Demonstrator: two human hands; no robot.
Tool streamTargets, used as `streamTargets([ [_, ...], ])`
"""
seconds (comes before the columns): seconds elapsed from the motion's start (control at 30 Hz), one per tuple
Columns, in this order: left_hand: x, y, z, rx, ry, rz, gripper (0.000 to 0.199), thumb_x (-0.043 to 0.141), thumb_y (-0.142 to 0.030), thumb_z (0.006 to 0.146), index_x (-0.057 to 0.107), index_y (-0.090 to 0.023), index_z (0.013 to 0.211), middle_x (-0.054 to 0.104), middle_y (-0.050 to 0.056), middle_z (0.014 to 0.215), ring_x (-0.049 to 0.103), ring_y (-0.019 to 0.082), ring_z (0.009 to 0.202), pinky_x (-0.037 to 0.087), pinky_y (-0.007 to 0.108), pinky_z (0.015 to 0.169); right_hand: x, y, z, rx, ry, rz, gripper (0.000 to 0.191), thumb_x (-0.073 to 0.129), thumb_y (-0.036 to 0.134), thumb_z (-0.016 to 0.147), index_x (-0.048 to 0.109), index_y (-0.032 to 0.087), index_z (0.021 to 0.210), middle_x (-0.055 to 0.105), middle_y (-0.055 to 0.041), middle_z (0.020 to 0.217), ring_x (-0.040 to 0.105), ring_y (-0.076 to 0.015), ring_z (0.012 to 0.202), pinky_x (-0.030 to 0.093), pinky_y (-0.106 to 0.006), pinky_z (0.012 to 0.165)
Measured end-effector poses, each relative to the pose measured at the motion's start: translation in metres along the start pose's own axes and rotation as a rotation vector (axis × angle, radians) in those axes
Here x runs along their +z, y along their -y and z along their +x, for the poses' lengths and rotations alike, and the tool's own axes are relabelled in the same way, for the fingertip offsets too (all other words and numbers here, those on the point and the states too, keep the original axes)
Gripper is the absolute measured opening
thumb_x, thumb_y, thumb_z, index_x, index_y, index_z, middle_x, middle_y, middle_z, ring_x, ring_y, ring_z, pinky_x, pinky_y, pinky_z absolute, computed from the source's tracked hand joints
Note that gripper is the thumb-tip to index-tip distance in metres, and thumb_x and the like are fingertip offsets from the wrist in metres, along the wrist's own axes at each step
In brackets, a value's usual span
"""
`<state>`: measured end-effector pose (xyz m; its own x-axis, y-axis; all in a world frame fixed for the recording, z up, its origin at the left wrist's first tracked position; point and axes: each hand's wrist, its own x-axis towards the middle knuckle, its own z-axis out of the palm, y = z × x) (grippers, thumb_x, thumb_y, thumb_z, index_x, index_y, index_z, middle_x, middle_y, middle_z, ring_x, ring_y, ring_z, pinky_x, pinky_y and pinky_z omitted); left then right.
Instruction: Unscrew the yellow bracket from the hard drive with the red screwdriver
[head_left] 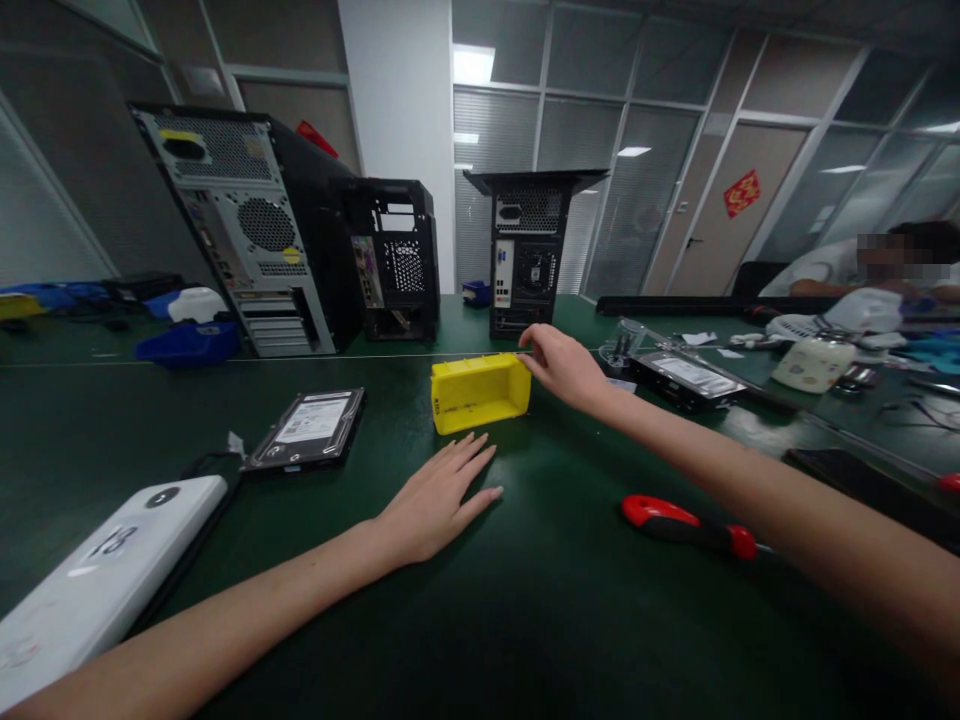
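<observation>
A yellow plastic parts bin point(480, 395) rests tipped on its side on the dark green table, its hollow side facing me. My right hand point(559, 365) is at the bin's upper right corner, with thumb and fingers closed on the edge; part of the grip is hidden behind the bin. Just in front of the bin, my left hand point(442, 495) lies flat on the tabletop, fingers stretched out and holding nothing. Below my right forearm is a red and black screwdriver point(686, 525). To the left of the bin lies a hard drive point(311, 430).
Computer cases point(247, 230) stand along the back, a smaller one point(529, 255) behind the bin. A white device point(112, 570) lies front left. Blue bin point(187, 342) sits back left. Another hard drive point(686, 378) and a jar point(814, 360) are at right. A person point(825, 270) sits far right.
</observation>
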<state>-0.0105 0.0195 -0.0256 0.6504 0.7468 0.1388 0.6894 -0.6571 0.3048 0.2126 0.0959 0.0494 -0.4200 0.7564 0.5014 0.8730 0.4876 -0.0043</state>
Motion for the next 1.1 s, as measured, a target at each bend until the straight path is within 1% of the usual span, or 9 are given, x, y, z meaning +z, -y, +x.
streamTargets([
  [0.13,-0.001,-0.001,0.000,-0.018,0.015,-0.001,0.062,0.030,-0.058,0.092,0.033,-0.023,0.143,0.027,0.006,0.151,0.025,0.025,0.139,0.024,0.045,0.113,0.009,-0.009,0.005,-0.057,0.007,0.136,0.016,0.052,0.024,0.087,0.054,0.015,0.100,0.061,-0.0037,0.085,0.056,-0.0130,0.075,0.041,-0.022,0.067],
  [0.33,0.000,0.002,-0.001,-0.001,0.003,-0.019,0.061,0.032,-0.058,0.092,0.033,-0.024,0.143,0.029,0.007,0.151,0.026,0.025,0.139,0.024,0.046,0.113,0.020,-0.004,-0.009,0.003,-0.057,0.221,0.021,0.052,0.025,0.087,0.054,0.017,0.106,0.059,-0.0023,0.081,0.054,-0.0138,0.071,0.041,-0.024,0.065],
  [0.4,0.001,0.002,-0.001,0.011,-0.014,-0.024,0.060,0.033,-0.057,0.092,0.034,-0.024,0.142,0.029,0.007,0.151,0.026,0.025,0.139,0.024,0.046,0.113,0.016,-0.016,-0.011,0.055,-0.090,0.232,0.023,0.051,0.028,0.087,0.054,0.016,0.106,0.059,-0.0034,0.082,0.054,-0.0147,0.072,0.042,-0.026,0.068],
  [0.53,-0.001,0.001,-0.001,-0.020,0.006,-0.027,0.062,0.032,-0.058,0.092,0.034,-0.022,0.142,0.029,0.007,0.151,0.027,0.026,0.139,0.026,0.048,0.112,0.004,-0.063,-0.016,0.214,-0.119,0.228,0.022,0.048,0.025,0.087,0.058,0.012,0.101,0.061,-0.0126,0.097,0.056,-0.0209,0.087,0.044,-0.037,0.082],
  [0.6,-0.003,0.000,-0.001,-0.030,0.017,-0.028,0.063,0.032,-0.058,0.091,0.033,-0.021,0.143,0.029,0.007,0.151,0.027,0.026,0.139,0.026,0.048,0.112,0.002,-0.083,-0.019,0.251,-0.049,0.265,0.023,0.047,0.023,0.087,0.059,0.011,0.102,0.063,-0.0143,0.101,0.059,-0.0216,0.092,0.045,-0.039,0.085],
  [0.67,-0.004,-0.001,-0.001,-0.030,0.028,-0.027,0.063,0.031,-0.058,0.091,0.033,-0.022,0.143,0.028,0.007,0.151,0.026,0.026,0.139,0.025,0.047,0.112,0.005,-0.088,-0.020,0.223,0.063,0.339,0.028,0.046,0.025,0.088,0.057,0.012,0.111,0.065,-0.0123,0.102,0.063,-0.0184,0.089,0.049,-0.034,0.081],
  [0.83,-0.002,0.000,0.000,-0.028,0.022,-0.014,0.062,0.031,-0.058,0.092,0.033,-0.022,0.143,0.027,0.007,0.152,0.025,0.025,0.140,0.024,0.046,0.113,0.024,-0.053,-0.014,0.110,0.216,0.450,0.044,0.055,0.033,0.084,0.046,0.016,0.123,0.067,-0.0044,0.089,0.064,-0.0133,0.072,0.050,-0.025,0.066],
  [0.97,0.000,0.001,-0.001,-0.028,0.011,-0.023,0.062,0.032,-0.058,0.092,0.033,-0.024,0.143,0.027,0.006,0.152,0.026,0.025,0.139,0.024,0.045,0.113,0.031,-0.026,-0.014,0.127,0.165,0.416,0.031,0.050,0.024,0.086,0.043,0.017,0.115,0.064,-0.0007,0.074,0.061,-0.0146,0.067,0.046,-0.025,0.062],
  [1.1,-0.001,0.000,0.000,-0.041,0.020,-0.020,0.062,0.032,-0.058,0.091,0.033,-0.023,0.143,0.028,0.006,0.151,0.026,0.026,0.139,0.024,0.045,0.113,0.031,-0.011,-0.021,0.162,0.091,0.354,0.021,0.048,0.022,0.085,0.042,0.018,0.105,0.062,-0.0040,0.078,0.058,-0.0170,0.069,0.042,-0.027,0.063],
])
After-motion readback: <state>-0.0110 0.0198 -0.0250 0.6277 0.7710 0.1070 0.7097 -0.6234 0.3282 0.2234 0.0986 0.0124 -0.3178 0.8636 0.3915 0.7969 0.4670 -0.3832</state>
